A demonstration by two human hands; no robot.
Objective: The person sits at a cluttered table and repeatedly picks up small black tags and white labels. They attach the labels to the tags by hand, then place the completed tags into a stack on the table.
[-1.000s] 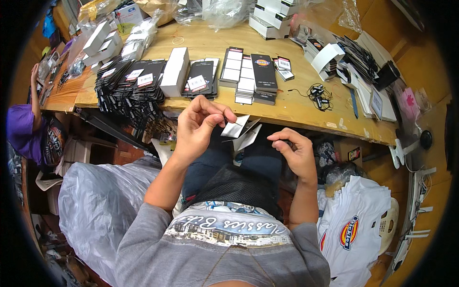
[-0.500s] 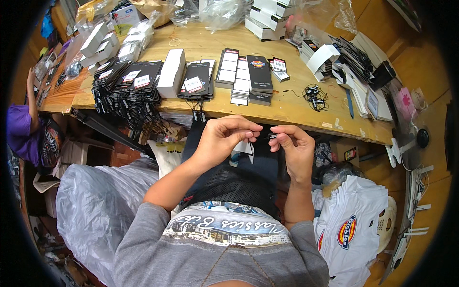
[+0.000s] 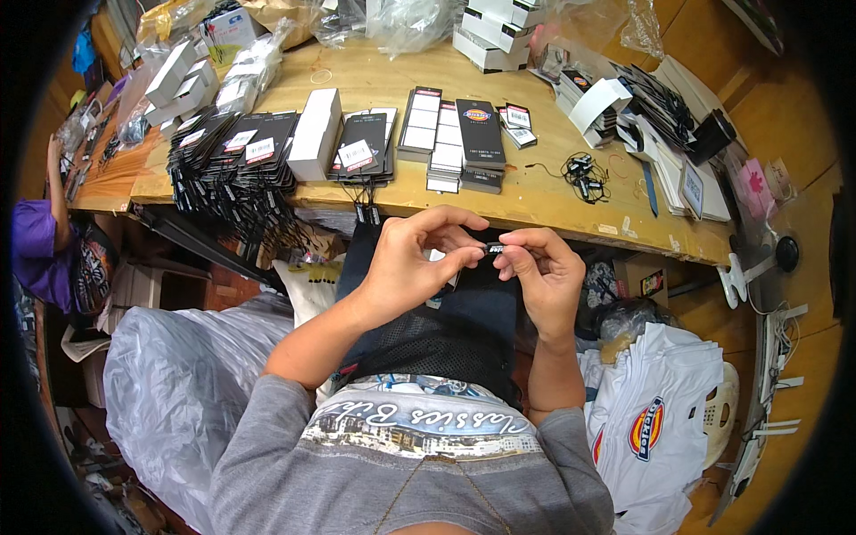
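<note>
Above my lap, in front of the table edge, both hands meet at a small black hang-tag seal (image 3: 492, 250) with pale lettering. My left hand (image 3: 426, 254) pinches its left end between thumb and a fingertip, the index finger arched above. My right hand (image 3: 542, 266) grips the other end between thumb and fingers. The cord and most of the tag are hidden behind the left hand. On the table just beyond lie a stack of black hang tags with a barcode sticker (image 3: 355, 154), rows of white stickers (image 3: 419, 125) and a black tag stack (image 3: 482, 134).
Strung black tags (image 3: 234, 156) overhang the table's front edge at left, beside a long white box (image 3: 315, 134). Tangled black cords (image 3: 586, 181) lie at right. Folded white shirts (image 3: 655, 419) are at lower right, a large plastic bag (image 3: 183, 392) at lower left. Another person's purple sleeve (image 3: 40, 236) shows far left.
My hands have closed the gap between them, and the left fingers now touch the seal held in the right. The white tag hanging below the left hand has mostly gone out of sight.
</note>
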